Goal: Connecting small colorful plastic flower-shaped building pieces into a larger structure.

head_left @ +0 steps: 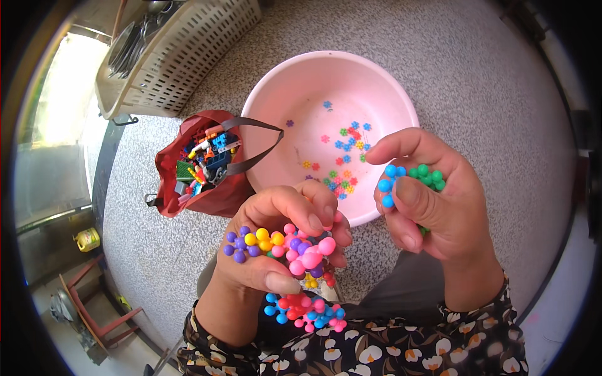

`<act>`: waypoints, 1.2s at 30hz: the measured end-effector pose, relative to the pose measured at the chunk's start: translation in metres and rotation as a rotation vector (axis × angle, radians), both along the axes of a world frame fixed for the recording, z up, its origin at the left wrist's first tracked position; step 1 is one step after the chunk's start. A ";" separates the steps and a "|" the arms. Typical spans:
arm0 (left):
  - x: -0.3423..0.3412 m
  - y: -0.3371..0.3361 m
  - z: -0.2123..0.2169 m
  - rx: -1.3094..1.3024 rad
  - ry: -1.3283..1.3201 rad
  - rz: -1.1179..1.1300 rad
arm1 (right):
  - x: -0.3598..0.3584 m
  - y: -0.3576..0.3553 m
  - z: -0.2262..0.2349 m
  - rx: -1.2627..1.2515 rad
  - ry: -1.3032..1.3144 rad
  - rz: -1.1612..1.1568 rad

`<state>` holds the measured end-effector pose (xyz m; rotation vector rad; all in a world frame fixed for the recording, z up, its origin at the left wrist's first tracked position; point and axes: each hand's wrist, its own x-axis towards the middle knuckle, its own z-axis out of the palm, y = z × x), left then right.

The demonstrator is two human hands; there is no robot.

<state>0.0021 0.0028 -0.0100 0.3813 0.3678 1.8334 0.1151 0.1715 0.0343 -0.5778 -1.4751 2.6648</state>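
Head view: holding linked multicolour plastic-knob cluster (311,259) in curled left hand (269,210); pinching blue-and-green plastic-knob pieces (387,185) in right hand (450,210). Remaining toward round pink plastic basin's (276,94) near edge: flower-shaped pieces (347,175).

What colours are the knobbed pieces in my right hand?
The knobbed pieces are blue and green, best seen in the head view.

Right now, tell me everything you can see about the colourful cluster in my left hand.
The cluster is made of ball-tipped pieces that look like smooth, shiny plastic. Purple, yellow and pink ones cross its upper part, purple end leftmost; blue, red and pink ones hang lower. Your left hand grips it, on the near side of the pink basin. Your hand hides whether both parts join.
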 end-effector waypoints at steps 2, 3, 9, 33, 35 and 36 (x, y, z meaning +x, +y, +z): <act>0.001 -0.002 0.000 -0.023 0.029 0.015 | 0.001 -0.001 0.001 0.076 0.019 -0.005; 0.002 -0.002 -0.001 -0.039 0.056 0.029 | 0.002 -0.002 0.003 0.037 0.026 -0.014; 0.003 -0.003 0.003 -0.080 -0.007 -0.006 | 0.001 -0.009 0.018 -0.059 -0.024 -0.051; 0.003 -0.001 0.006 -0.323 0.575 0.057 | 0.006 0.001 0.015 0.800 0.256 0.135; -0.001 -0.001 0.006 -0.301 0.712 0.070 | 0.006 0.000 0.012 0.831 0.285 0.123; -0.003 -0.001 0.006 -0.274 0.846 0.085 | 0.006 -0.002 0.012 0.846 0.280 0.103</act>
